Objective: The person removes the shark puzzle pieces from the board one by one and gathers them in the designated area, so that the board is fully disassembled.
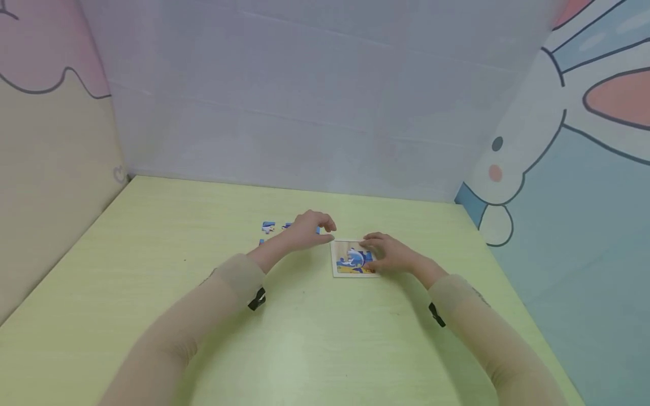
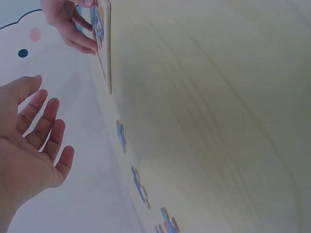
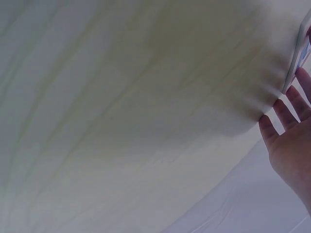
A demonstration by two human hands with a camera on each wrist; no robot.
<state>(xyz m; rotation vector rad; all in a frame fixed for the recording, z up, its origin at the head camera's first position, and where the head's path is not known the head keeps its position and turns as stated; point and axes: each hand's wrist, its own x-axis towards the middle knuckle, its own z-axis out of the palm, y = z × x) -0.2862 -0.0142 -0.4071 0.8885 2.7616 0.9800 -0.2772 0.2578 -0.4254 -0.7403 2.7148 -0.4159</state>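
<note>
A white-framed puzzle board (image 1: pixel 334 260), its picture a blue dolphin, lies flat on the pale yellow-green worktop (image 1: pixel 325 344), toward the far edge and well in from the right edge. A person's right hand (image 1: pixel 390 252) reaches over the board's right side, fingers spread, thumb and index finger over the picture; whether they pinch a piece cannot be told. The left hand (image 1: pixel 307 230), empty, its fingers loosely bent and apart from the thumb, hovers beside the board's far left corner. Loose puzzle pieces (image 1: pixel 268 226) lie to the left, near the far edge, partly hidden by that arm. Beige sleeves (image 1: pixel 203 310) cover both arms. Beyond the right edge, a cartoon rabbit (image 1: pixel 528 124) decorates the wall (image 1: pixel 584 237).
</note>
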